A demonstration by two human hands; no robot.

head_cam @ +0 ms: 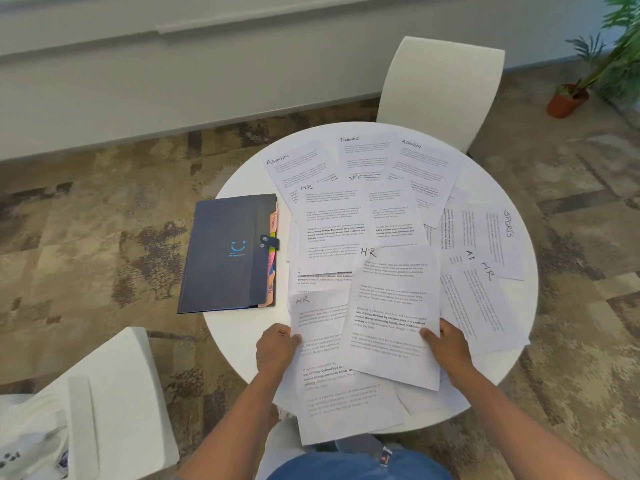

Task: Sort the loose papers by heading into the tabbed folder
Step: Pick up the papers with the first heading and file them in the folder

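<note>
Loose printed sheets with handwritten headings cover the round white table (pixel 242 327). Headings read ADMIN (pixel 298 168), FINANCE (pixel 367 150), ADMIN again (pixel 426 168), SPORTS (pixel 498 237) and HR (pixel 329 220). My left hand (pixel 277 351) grips the left edge of an HR sheet (pixel 332 375) that hangs over the near table edge. My right hand (pixel 448 348) pinches the right edge of another HR sheet (pixel 391 313) lying over it. The dark blue tabbed folder (pixel 225 254) lies shut at the table's left, snap strap fastened, coloured tabs poking out on its right side.
A white chair (pixel 440 91) stands behind the table, another white chair (pixel 114 403) at the near left with a white item on it. A potted plant (pixel 571 98) sits on the patterned carpet at the far right. The folder overhangs the table's left rim.
</note>
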